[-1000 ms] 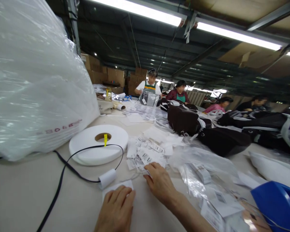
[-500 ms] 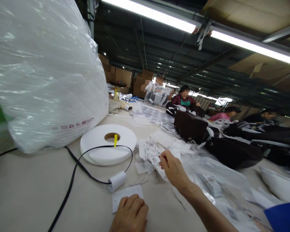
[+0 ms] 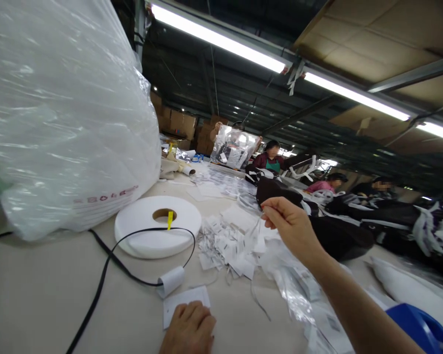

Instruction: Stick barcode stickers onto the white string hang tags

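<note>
My left hand rests low on the table, its fingers bent together and pressed on a white card. My right hand is raised above a heap of white paper tags. Its thumb and forefinger are pinched on a thin white string that hangs toward the heap; the string's lower end blurs into the tags. Near my left hand lies a curled white paper piece with a black cord through it. A loose string lies below the heap.
A large white roll lies left of the tags, with a bulging plastic bag behind it. Black bags and clear plastic packaging are on the right. A blue object sits lower right. Several people work across the table.
My right hand has lifted up and to the right from the tag heap, with the string pinched in it. My left hand stays on the card. The whole view has shifted slightly.
</note>
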{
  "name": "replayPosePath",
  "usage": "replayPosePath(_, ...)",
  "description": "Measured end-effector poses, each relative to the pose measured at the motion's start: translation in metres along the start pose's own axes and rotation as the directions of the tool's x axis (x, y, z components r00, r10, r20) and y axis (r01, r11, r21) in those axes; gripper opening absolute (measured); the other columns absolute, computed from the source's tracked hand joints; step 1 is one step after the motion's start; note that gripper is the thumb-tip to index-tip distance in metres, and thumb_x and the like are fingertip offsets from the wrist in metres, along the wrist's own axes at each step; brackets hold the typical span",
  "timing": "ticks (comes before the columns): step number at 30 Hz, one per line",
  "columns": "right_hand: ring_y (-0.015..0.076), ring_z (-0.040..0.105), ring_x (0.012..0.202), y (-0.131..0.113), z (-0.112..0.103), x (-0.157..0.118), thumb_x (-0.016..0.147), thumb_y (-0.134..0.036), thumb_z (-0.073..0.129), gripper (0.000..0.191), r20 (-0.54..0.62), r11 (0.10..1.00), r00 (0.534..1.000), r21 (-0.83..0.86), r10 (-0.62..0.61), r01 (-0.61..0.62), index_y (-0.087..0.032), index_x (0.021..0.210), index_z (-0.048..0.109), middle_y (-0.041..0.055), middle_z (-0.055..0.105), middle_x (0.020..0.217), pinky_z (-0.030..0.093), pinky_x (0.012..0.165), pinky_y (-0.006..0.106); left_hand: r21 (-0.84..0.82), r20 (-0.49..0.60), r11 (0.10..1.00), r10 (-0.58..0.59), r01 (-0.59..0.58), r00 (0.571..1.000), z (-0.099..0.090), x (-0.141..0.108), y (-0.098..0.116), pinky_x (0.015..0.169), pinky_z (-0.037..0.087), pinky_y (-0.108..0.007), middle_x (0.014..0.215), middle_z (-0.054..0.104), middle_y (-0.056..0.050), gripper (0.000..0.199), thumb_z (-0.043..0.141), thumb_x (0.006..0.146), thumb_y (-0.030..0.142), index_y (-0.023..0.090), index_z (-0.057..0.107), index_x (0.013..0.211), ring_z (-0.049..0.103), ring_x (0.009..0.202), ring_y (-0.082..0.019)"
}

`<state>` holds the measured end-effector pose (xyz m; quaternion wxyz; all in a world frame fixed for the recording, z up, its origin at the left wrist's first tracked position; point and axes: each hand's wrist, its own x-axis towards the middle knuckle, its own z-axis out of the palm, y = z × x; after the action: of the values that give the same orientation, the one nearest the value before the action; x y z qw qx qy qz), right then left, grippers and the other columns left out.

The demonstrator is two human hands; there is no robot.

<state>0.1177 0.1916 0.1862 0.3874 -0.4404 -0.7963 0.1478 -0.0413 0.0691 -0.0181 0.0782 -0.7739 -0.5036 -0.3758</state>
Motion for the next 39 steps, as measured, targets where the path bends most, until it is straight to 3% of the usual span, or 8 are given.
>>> replayPosePath(9,0.0101,0.055,0.049,-0.023,-0.031,-0.029,0.078,-0.020,0.046,0.013,0.048,1.000,0.999,-0.028,-0.012,0.013,-0.017,0.078,0.058,-0.0021,0.058,0.059,0.043,0.048,0.021,-0.246,-0.027,0.958,-0.162,0.151,0.986,-0.019,0.004,0.007,0.074,0.047,-0.032,0.086,0.067,-0.003,0.016,0.051,0.078,0.019,0.024,0.061,0.089,0.061,0.084,-0.021)
replayPosePath(15,0.0097,0.054,0.052,-0.042,-0.039,-0.055,0.081,-0.016,0.046,0.013,0.129,0.986,0.984,-0.098,-0.120,0.133,-0.019,0.080,0.059,-0.0032,0.058,0.060,0.041,0.049,0.020,-0.551,0.150,0.680,-0.489,0.483,0.859,-0.047,0.025,0.010,0.090,0.047,-0.036,0.111,0.063,-0.006,0.033,0.041,0.086,0.044,0.024,0.060,0.105,0.057,0.106,-0.022)
replayPosePath(17,0.0096,0.054,0.052,-0.046,-0.040,-0.061,0.082,-0.016,0.046,0.014,0.157,0.981,0.978,-0.112,-0.139,0.157,-0.019,0.081,0.059,-0.0034,0.059,0.060,0.040,0.050,0.020,-0.597,0.175,0.649,-0.469,0.472,0.866,-0.054,0.033,0.011,0.094,0.044,-0.043,0.121,0.058,-0.007,0.039,0.044,0.084,0.047,0.025,0.054,0.115,0.053,0.111,-0.025)
replayPosePath(22,0.0094,0.055,0.053,-0.053,-0.041,-0.070,0.082,-0.014,0.046,0.013,0.183,0.979,0.970,-0.097,-0.161,0.181,-0.019,0.081,0.058,-0.0034,0.060,0.061,0.040,0.050,0.019,-0.632,0.177,0.723,-0.217,0.280,0.960,-0.052,0.051,0.022,0.103,0.024,-0.056,0.142,0.035,-0.011,0.078,0.070,0.066,0.042,0.028,0.033,0.133,0.029,0.129,-0.033)
replayPosePath(28,0.0079,0.052,0.053,-0.055,-0.046,-0.084,0.083,-0.014,0.047,0.013,0.192,0.974,0.960,-0.057,-0.205,0.220,-0.019,0.083,0.059,-0.0047,0.057,0.060,0.037,0.050,0.017,-0.676,0.264,0.663,-0.190,0.322,0.946,-0.037,0.057,0.050,0.103,0.027,-0.052,0.135,0.043,-0.011,0.087,0.077,0.054,0.023,0.026,0.036,0.131,0.035,0.125,-0.032)
replayPosePath(32,0.0095,0.057,0.059,-0.053,-0.050,-0.092,0.083,-0.015,0.046,0.014,0.193,0.980,0.963,-0.033,-0.188,0.198,-0.020,0.084,0.059,-0.0033,0.060,0.066,0.040,0.054,0.018,-0.736,0.432,0.452,-0.259,0.504,0.864,-0.041,0.049,0.073,0.077,0.047,-0.032,0.097,0.061,-0.002,0.069,0.066,0.056,0.009,0.023,0.046,0.121,0.058,0.085,-0.019)
replayPosePath(37,0.0094,0.056,0.054,-0.045,-0.052,-0.094,0.083,-0.017,0.046,0.014,0.174,0.989,0.974,-0.011,-0.146,0.150,-0.019,0.084,0.059,-0.0031,0.060,0.063,0.041,0.050,0.018,-0.751,0.648,-0.050,-0.246,0.658,0.721,-0.040,0.036,0.087,0.056,0.037,-0.021,0.065,0.062,0.005,0.047,0.069,0.052,0.014,0.017,0.059,0.098,0.053,0.059,-0.010)
replayPosePath(39,0.0092,0.055,0.053,-0.040,-0.052,-0.094,0.082,-0.017,0.046,0.014,0.163,0.991,0.978,-0.012,-0.129,0.132,-0.019,0.084,0.060,-0.0031,0.059,0.061,0.040,0.050,0.018,-0.676,0.737,-0.175,-0.185,0.716,0.650,-0.038,0.031,0.086,0.054,0.036,-0.021,0.063,0.065,0.003,0.043,0.076,0.047,0.020,0.015,0.063,0.088,0.053,0.055,-0.010)
